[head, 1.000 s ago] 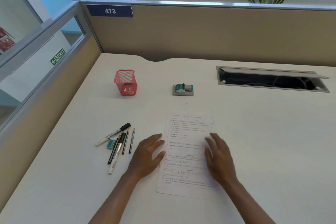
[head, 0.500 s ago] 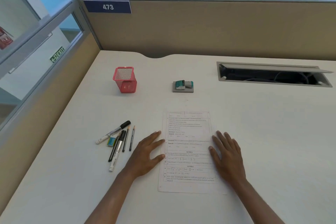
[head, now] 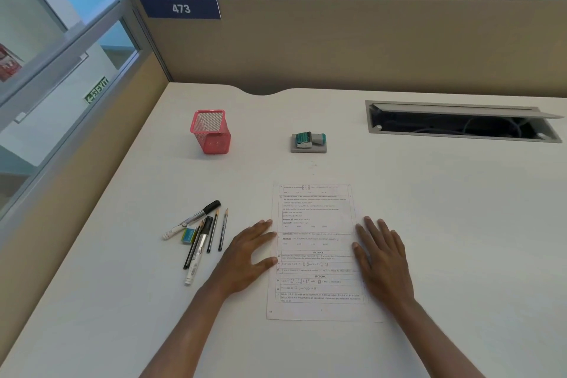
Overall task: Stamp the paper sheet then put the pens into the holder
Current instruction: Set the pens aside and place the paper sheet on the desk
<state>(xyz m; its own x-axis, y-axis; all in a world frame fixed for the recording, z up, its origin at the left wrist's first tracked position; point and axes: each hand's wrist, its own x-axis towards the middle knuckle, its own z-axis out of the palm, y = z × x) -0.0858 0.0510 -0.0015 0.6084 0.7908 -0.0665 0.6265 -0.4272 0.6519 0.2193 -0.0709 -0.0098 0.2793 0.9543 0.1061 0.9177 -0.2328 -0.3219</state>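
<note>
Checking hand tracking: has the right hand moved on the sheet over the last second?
Yes. The right hand slid rightward off the printed text to the paper sheet's right edge, palm flat and open.

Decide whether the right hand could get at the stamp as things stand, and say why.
Probably yes. The right hand lies flat and empty by the paper's edge, and the stamp sits on its pad beyond the sheet with only bare desk between them.
</note>
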